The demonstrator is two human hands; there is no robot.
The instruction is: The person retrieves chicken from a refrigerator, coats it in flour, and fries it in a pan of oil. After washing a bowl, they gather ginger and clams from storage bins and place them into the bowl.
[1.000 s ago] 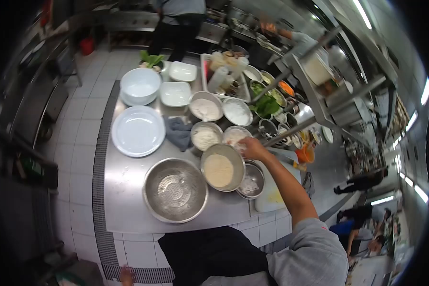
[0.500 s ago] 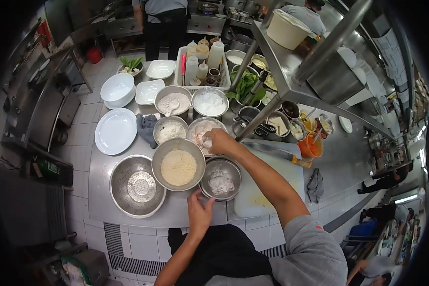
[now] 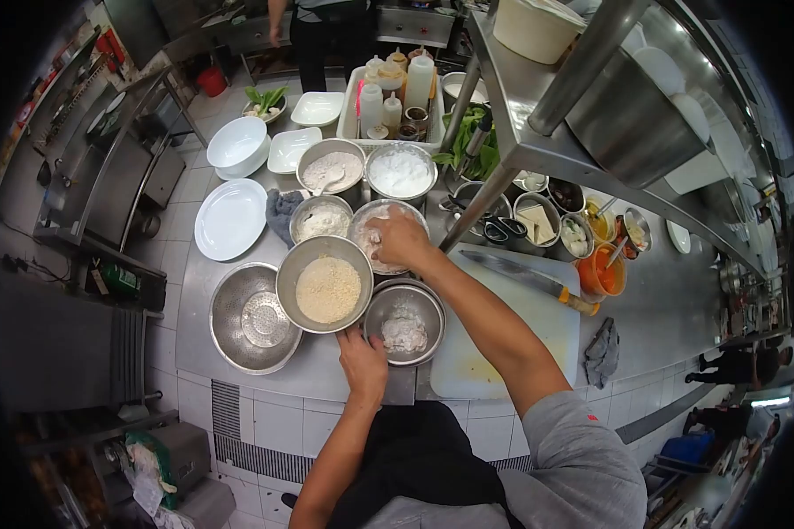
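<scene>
My right hand (image 3: 400,240) reaches into a metal bowl (image 3: 356,228) of pale pinkish, floury contents. Its fingers curl downward, and what lies between them is hidden. Lower down, my left hand (image 3: 362,360) is open, its fingers stretched at the near edge of the breadcrumb bowl (image 3: 328,282) and beside another metal bowl (image 3: 438,319). That second bowl contains a white-coated lump (image 3: 404,334). A perforated metal bowl (image 3: 235,328) stands to the left. Behind are bowls of white flour (image 3: 324,220), white powder (image 3: 402,173) and pinkish powder with a spoon (image 3: 331,167).
A knife (image 3: 529,277) lies on the white cutting board (image 3: 468,353) at right, near an orange container (image 3: 602,271). White plates (image 3: 230,220) and a grey cloth (image 3: 282,210) are left. A metal shelf (image 3: 547,145) overhangs the right side; another person (image 3: 326,35) stands beyond the counter.
My right hand has gone deeper into the bowl of floury contents. My left hand has moved slightly left and up to the breadcrumb bowl's edge. The camera view has shifted.
</scene>
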